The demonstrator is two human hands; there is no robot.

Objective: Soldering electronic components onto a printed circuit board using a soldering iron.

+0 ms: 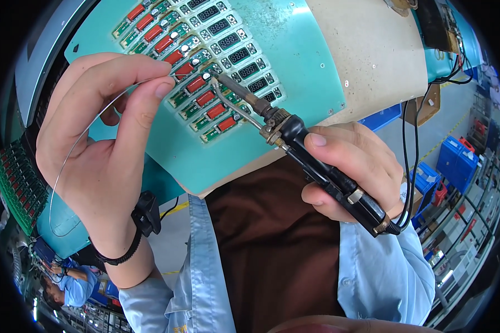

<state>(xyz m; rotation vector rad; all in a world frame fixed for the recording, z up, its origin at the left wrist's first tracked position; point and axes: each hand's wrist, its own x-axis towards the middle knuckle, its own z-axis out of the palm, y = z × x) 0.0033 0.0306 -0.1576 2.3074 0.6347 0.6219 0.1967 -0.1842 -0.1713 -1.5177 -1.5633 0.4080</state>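
Observation:
My left hand (103,122) is closed, with thumb and index finger pinching a thin solder wire (78,141) that loops down past the wrist. The wire's end reaches a row of small circuit boards (205,99) bearing red components. In my right hand (355,166) is a black soldering iron (330,175), gripped round its handle. Its tip points up and left and meets the boards near the wire's end; whether tip and wire touch is too small to tell. A thin metal tube (239,107) runs along the iron's shaft. Beside the boards lies a line of black digit displays (239,55).
Boards and displays sit in a green sheet (300,66) on a beige worktop (372,50). Black cables (406,144) hang at the right. A stack of green boards (19,188) stands at far left. Blue bins (455,158) are at right; another person (72,283) is at lower left.

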